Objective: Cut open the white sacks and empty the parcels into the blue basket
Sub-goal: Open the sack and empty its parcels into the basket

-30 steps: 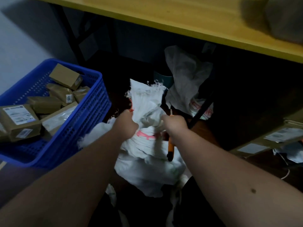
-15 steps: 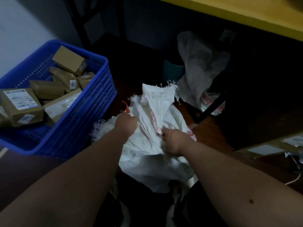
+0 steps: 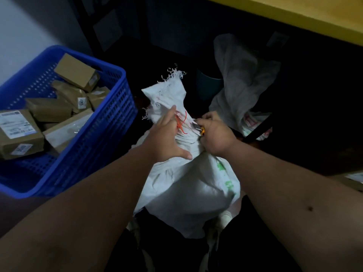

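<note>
A full white woven sack [image 3: 188, 185] stands on the floor between my arms, its frayed neck tied with a red-orange cord [image 3: 180, 124]. My left hand [image 3: 169, 138] rests against the neck with fingers stretched out and the thumb spread over the cloth. My right hand [image 3: 216, 138] grips an orange-handled cutter [image 3: 202, 130], its metal tip at the tied neck right of the cord. The blue basket [image 3: 102, 146] sits to the left and holds several brown parcels [image 3: 77, 72].
A limp empty white sack [image 3: 243, 75] lies behind, under a yellow tabletop [image 3: 314, 14]. A dark round bin [image 3: 208, 85] stands beside it, and a black table leg [image 3: 257, 132] slants at the right. Flat parcels lie at the far right edge.
The view dropped closer to the sack. My left hand opened from a fist on the neck to spread fingers. The cutter, hidden half a second ago, shows again at the tied neck.
</note>
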